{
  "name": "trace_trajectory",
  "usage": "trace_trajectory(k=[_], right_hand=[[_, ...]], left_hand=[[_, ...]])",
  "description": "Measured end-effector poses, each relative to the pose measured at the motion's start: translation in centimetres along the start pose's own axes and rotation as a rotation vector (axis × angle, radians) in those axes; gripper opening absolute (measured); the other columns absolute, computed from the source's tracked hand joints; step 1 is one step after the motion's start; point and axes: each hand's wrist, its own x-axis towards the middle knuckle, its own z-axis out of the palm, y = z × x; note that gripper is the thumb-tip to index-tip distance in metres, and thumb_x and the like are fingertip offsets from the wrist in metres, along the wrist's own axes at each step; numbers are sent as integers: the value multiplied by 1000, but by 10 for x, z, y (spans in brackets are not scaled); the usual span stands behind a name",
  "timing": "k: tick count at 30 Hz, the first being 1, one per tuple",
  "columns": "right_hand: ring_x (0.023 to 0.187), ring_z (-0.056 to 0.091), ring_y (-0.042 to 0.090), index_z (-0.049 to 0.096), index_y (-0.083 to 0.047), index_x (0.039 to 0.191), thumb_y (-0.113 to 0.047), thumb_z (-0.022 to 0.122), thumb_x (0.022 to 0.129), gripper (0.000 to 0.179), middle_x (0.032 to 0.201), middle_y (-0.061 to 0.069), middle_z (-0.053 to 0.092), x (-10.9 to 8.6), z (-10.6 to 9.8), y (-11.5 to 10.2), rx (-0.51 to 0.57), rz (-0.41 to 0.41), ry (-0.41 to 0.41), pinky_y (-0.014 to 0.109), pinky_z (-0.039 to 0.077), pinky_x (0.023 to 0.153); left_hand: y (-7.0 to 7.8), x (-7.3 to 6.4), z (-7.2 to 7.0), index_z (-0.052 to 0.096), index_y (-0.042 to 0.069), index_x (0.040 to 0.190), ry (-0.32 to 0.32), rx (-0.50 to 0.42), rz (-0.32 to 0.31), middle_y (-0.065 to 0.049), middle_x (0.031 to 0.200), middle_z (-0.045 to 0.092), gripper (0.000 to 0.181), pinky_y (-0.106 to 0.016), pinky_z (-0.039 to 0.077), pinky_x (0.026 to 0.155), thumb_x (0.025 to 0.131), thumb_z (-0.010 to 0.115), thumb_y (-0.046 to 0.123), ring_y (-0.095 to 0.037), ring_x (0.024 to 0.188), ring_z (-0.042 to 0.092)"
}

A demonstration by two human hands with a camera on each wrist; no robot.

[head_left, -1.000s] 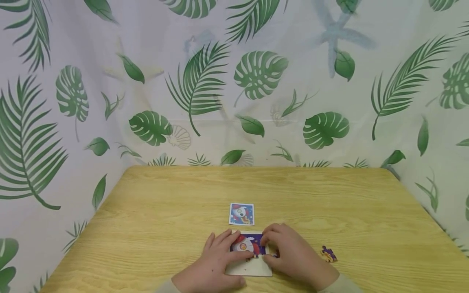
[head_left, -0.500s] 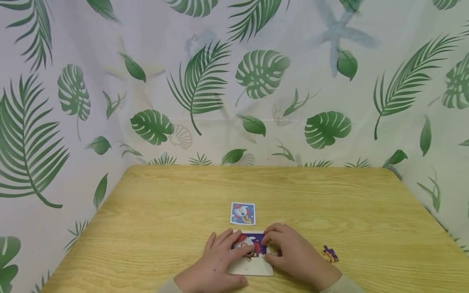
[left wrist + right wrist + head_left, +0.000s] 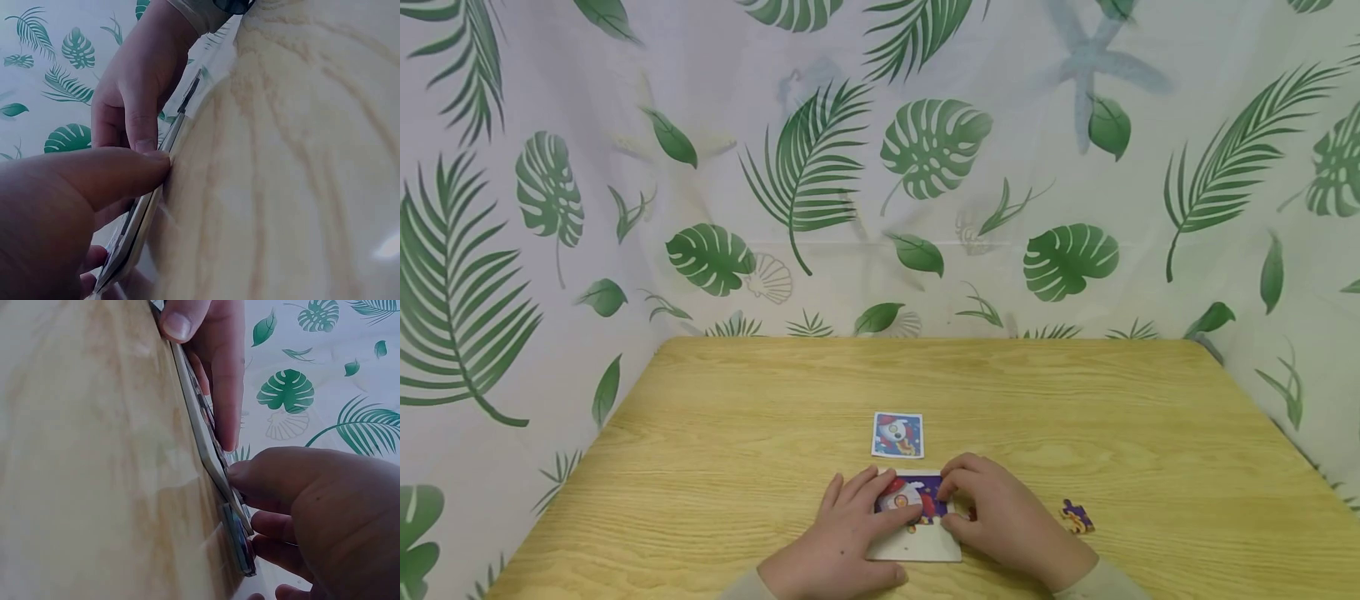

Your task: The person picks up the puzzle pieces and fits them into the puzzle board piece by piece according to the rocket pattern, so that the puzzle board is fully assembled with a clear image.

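A pale puzzle board (image 3: 917,547), its upper part filled with rocket-picture pieces, lies at the front of the table. My left hand (image 3: 853,533) rests over its left side with fingers spread, the index fingertip on the rocket pieces (image 3: 901,498). In the left wrist view the left thumb (image 3: 131,172) lies along the board's near edge. My right hand (image 3: 1007,521) curls at the board's right edge, thumb and index pinching at a purple puzzle piece (image 3: 934,483), largely covered. Beside the board, another piece (image 3: 239,540) sits under the right fingers, mostly hidden in the head view.
A loose purple and orange puzzle piece (image 3: 1077,517) lies right of my right hand. Behind the board is a square picture card (image 3: 898,436) showing the rocket. A leaf-patterned cloth (image 3: 880,167) hangs around the wooden table (image 3: 737,417).
Both hands keep nearly the same places on the board. The left index finger has shifted slightly on the rocket pieces, and the camera view has moved a little.
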Motion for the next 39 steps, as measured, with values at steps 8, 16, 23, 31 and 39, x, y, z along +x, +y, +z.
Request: trace_trajectory(k=[8,16,23,31,39], right_hand=[[106,59,13,70,-26,90,-23,78,85,10,118,-7,63,1,0,3,2,-16,7,42,53,92],[111,59,15,71,-27,89,-20,78,87,10,118,-8,63,0,0,1,3,5,-1,44,51,97],[114,60,16,73,-29,94,-23,78,88,10,119,-11,64,2,-2,-2,6,55,-23,47,50,99],[127,57,25,81,-24,106,-24,72,94,15,128,-5,65,-1,-10,6,-12,-33,-105,53,41,109],[123,59,22,80,-24,111,-25,68,97,18,132,-3,64,-2,-14,9,-6,-83,-129,49,49,101]], left_hand=[[-2,1,3,43,40,153,2,10,13,-8,167,18,65,-73,5,112,94,60,58,-34,153,11],[0,1,3,44,41,153,2,2,8,-7,167,19,63,-72,5,113,94,61,57,-34,153,11],[0,2,2,43,45,151,-9,-17,-20,-3,167,18,62,-72,2,113,93,61,59,-31,153,8],[-1,2,3,41,47,152,-3,-29,-17,-3,167,18,63,-70,2,114,94,61,58,-31,153,9],[-2,3,4,44,45,152,9,-18,-19,-3,167,17,62,-70,2,114,93,61,59,-31,153,9]])
